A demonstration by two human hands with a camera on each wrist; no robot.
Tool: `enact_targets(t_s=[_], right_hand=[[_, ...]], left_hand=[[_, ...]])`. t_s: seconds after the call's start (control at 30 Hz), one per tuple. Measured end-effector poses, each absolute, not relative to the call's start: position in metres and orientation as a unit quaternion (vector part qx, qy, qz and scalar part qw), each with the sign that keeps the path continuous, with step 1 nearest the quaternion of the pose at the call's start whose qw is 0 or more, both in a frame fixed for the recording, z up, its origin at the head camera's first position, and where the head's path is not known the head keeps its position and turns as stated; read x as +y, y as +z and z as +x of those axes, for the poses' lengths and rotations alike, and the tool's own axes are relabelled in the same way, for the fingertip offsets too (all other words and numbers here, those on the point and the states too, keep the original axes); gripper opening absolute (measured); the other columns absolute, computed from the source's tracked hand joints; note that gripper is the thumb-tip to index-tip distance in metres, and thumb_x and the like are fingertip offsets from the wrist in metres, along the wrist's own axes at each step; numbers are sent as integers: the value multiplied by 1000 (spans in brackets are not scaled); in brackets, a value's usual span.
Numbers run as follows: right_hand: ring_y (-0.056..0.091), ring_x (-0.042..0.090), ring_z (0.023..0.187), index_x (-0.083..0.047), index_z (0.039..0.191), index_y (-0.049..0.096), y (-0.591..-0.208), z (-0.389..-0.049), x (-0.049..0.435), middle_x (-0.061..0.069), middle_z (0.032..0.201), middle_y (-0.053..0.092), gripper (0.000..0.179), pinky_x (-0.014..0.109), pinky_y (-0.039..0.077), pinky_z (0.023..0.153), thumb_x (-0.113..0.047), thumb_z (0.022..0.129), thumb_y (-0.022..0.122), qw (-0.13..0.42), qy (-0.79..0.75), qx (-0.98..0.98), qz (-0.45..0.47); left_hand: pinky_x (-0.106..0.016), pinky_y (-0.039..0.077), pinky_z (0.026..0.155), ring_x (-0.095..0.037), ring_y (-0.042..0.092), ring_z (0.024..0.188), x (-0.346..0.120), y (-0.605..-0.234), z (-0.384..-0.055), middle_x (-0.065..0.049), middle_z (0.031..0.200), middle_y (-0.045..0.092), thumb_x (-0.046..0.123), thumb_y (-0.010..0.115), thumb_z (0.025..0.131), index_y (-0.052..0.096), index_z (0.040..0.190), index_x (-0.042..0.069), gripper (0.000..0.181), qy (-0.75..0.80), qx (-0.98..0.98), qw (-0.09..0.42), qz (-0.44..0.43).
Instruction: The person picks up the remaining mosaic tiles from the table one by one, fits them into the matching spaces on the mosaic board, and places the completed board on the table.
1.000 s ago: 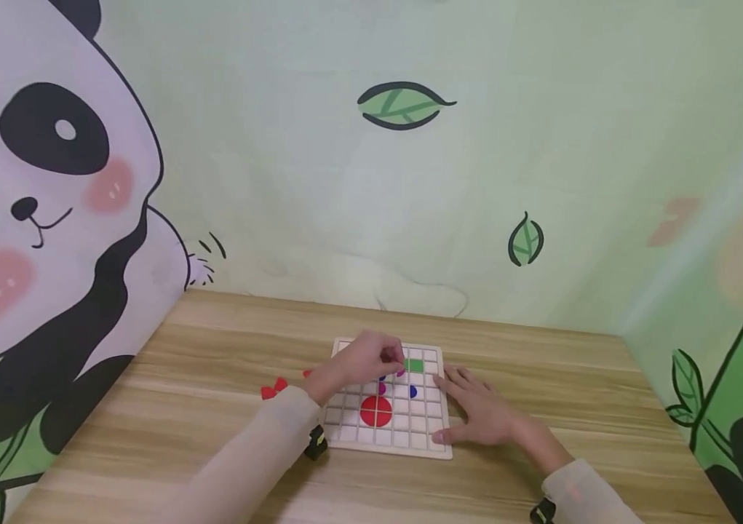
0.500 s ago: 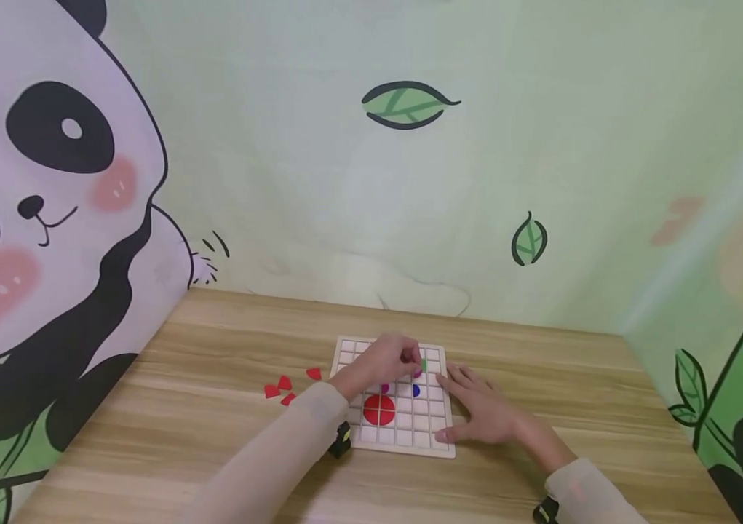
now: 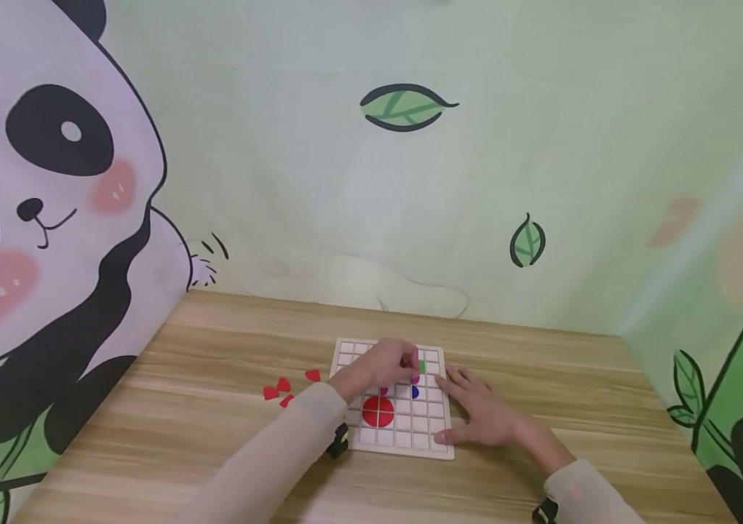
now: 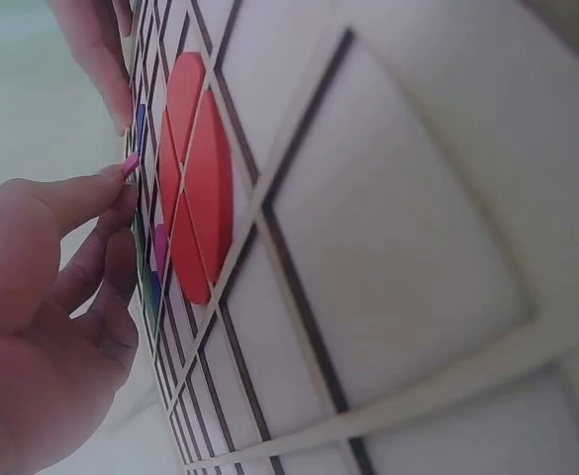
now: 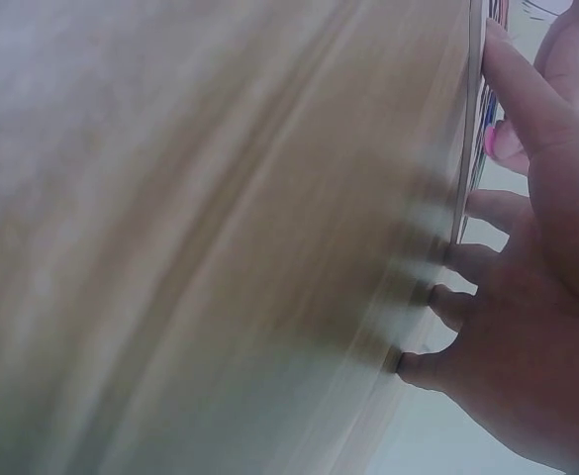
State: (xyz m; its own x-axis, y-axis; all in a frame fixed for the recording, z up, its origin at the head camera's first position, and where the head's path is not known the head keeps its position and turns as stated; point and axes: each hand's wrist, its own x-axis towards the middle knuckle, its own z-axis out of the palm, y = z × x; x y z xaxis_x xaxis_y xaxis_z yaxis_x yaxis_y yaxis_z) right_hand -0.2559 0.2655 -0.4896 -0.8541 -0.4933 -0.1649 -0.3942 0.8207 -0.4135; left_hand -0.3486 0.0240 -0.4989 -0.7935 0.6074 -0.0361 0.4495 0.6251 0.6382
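Note:
My left hand (image 3: 387, 364) is over the far half of a white gridded board (image 3: 422, 439). Between thumb and fingertips it pinches a small pink piece (image 4: 131, 165), seen edge-on in the left wrist view. Near those fingertips lie a green piece (image 3: 421, 366) and a blue piece (image 3: 415, 392) in the grid. A red disc (image 3: 378, 412) made of several quarter pieces fills cells closer to me, with a magenta piece (image 3: 384, 391) just beyond it. My right hand (image 3: 485, 411) rests spread at the board's right edge, thumb and forefinger touching the rim. My left hand hides some far cells.
Several loose red pieces (image 3: 271, 393) lie on the wooden table (image 3: 214, 349) left of the board, partly beside my left sleeve. Behind the table stands a pale green wall (image 3: 319, 182) with a panda and leaves drawn on it.
Over the last second my left hand has shifted right across the board, bringing more of the loose red pieces into sight. In the last half second it hardly moves. My right hand stays put.

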Motion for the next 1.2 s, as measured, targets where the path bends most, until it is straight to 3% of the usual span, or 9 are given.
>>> enact_targets(t_s=[0.47,0.7,0.87,1.03,1.2], right_hand=[[6,48,160,-11,167,30,-494,-254,270,20,175,13,107,78,8,119,-68,88,75,139,-187,945,-228],[7,50,159,-8,166,31,-492,-254,270,23,174,14,107,79,10,118,-66,88,77,133,-193,944,-233],[7,48,160,-12,167,30,-491,-255,267,20,175,13,107,78,10,119,-67,88,76,135,-187,946,-226],[7,46,160,-13,167,30,-489,-256,263,18,175,14,107,76,9,121,-67,87,76,143,-188,946,-221],[6,47,160,-11,167,31,-489,-255,263,19,175,14,108,76,8,120,-65,87,78,146,-192,945,-219]], left_hand=[[-25,54,75,-8,63,81,28,-499,-344,10,89,67,20,74,101,72,100,22,3,307,900,125,284],[-24,55,82,-3,63,87,25,-497,-343,13,94,68,25,76,101,74,105,21,6,293,897,98,317],[-25,56,84,-5,64,92,0,-485,-339,12,99,69,25,75,101,73,113,16,15,320,884,87,329],[-30,57,85,-10,64,94,-42,-477,-336,7,99,68,17,76,100,76,112,10,13,330,881,51,336],[-30,58,79,-14,63,92,-83,-477,-334,6,99,68,17,78,99,77,111,10,14,345,891,38,293]])
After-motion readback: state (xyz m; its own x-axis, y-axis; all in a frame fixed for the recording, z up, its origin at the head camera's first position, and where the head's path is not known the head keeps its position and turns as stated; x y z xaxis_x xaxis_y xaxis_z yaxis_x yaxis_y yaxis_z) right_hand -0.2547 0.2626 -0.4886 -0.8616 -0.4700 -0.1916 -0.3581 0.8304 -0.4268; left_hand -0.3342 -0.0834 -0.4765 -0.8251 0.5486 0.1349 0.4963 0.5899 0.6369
